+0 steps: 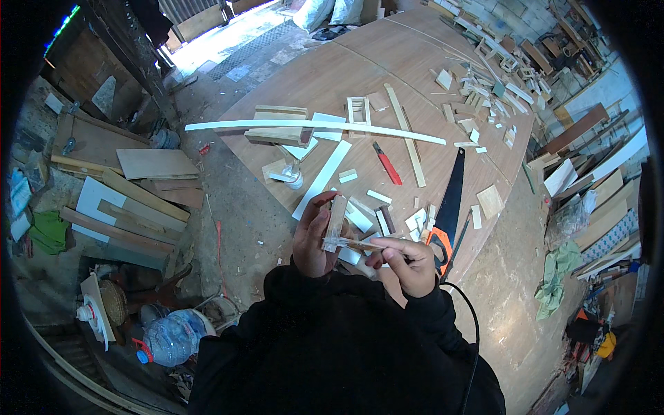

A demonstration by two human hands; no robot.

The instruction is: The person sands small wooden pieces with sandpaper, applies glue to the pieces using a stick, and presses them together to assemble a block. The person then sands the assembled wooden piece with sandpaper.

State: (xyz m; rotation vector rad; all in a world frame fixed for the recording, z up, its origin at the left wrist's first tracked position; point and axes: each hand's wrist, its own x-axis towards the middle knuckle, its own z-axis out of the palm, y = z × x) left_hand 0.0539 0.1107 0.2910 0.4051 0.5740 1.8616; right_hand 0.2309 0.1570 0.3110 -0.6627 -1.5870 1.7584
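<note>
Wood pieces (337, 223) sit in both our hands just short of the tabletop (332, 76) edge: our left hand (312, 238) has its grip closed around an upright block, our right hand (409, 263) pinches a thin strip (356, 243) crosswise against its lower end. We judge this a fitting step; next calls for steady alignment. At 1 o'clock lies a black handsaw (449, 197), at 12 a red cutter (387, 164). At 8 o'clock, on the floor, a clear water bottle (169, 337); white sacks (325, 10) at 12, far off
</note>
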